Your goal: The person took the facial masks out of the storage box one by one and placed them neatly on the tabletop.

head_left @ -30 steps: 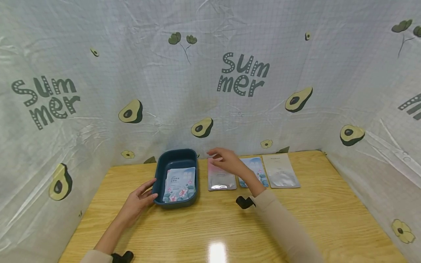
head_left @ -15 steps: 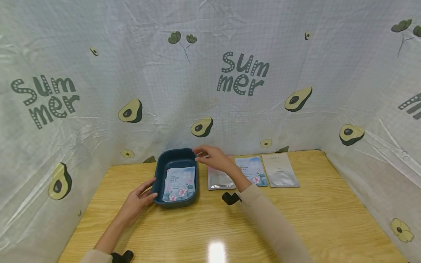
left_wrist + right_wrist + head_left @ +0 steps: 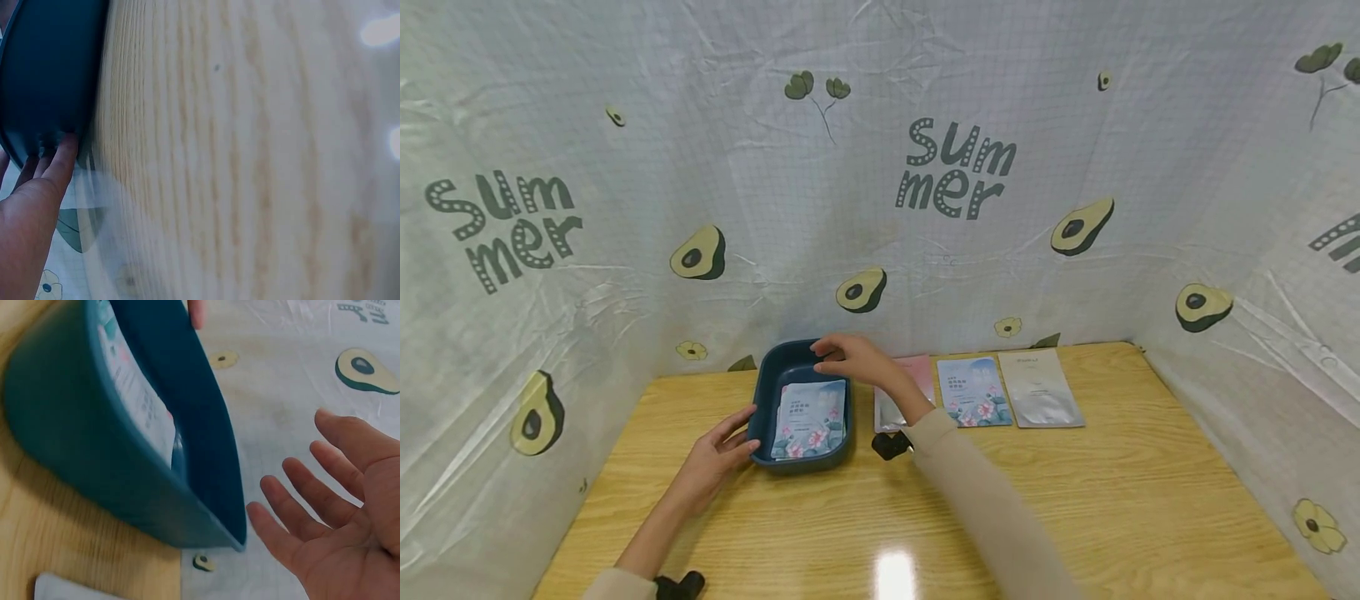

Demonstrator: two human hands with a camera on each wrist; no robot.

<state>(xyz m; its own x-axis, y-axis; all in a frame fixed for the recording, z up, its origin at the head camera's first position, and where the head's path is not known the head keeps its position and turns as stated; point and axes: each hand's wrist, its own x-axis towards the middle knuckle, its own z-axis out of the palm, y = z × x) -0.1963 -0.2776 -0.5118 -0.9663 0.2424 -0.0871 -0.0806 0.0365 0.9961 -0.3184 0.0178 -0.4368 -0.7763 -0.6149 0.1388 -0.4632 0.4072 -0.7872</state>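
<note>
A dark blue-green plastic basin stands left of centre on the table, with flat lotus-printed sachets lying in it. My left hand touches the basin's left side; in the left wrist view, its fairly straight fingers rest against the outer wall. Above the basin's far right corner is my right hand, its fingers loosely bent and holding nothing. The right wrist view shows that hand's spread fingers beside the basin's rim.
Right of the basin, a pink-and-silver sachet, a blue lotus sachet and a cream-and-silver sachet lie in a row. The wooden table is backed and flanked by an avocado-print sheet.
My right hand has moved left from over the pink sachet to above the basin's far right corner, uncovering the blue sachet. My left hand stays at the basin's side.
</note>
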